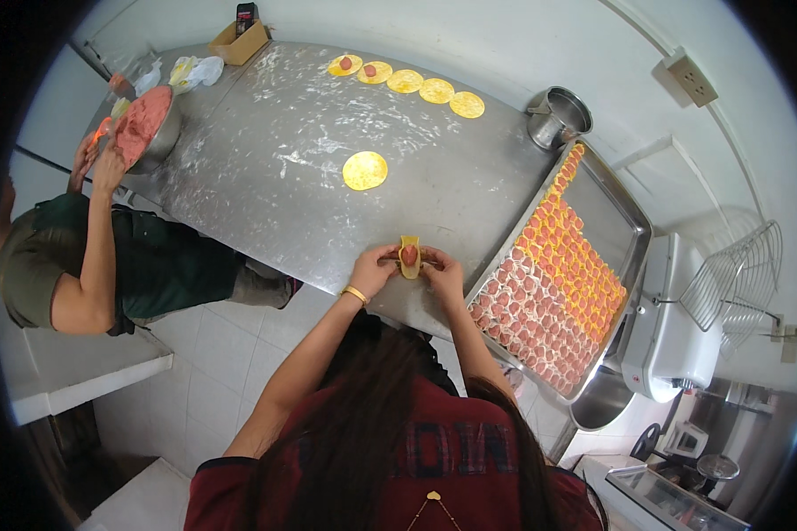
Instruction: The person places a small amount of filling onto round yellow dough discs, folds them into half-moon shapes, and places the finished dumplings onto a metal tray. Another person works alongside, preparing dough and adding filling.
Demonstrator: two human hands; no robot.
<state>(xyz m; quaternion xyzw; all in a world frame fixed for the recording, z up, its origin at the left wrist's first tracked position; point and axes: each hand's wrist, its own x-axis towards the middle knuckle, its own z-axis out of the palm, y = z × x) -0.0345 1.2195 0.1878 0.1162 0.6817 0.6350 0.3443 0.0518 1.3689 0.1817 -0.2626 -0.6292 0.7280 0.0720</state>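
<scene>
Between my two hands, a yellow dumpling wrapper [410, 268] is folded up at its sides around pink meat filling. My left hand [374, 269] pinches its left side, and my right hand [444, 275] pinches its right side. Both hands are just above the near edge of the steel table [266, 190]. Farther in lies a single flat yellow wrapper [365, 171]. A row of several round wrappers [405, 81] runs along the far edge; the two leftmost carry small lumps of meat.
At right, a large metal tray [639, 217] holds many filled dumplings, yellow and whitish. Behind it stands a steel pot [560, 118]. On the left, another person [97, 257] works at a bowl of pink meat [142, 128]. A cardboard box [239, 42] sits at the far left corner.
</scene>
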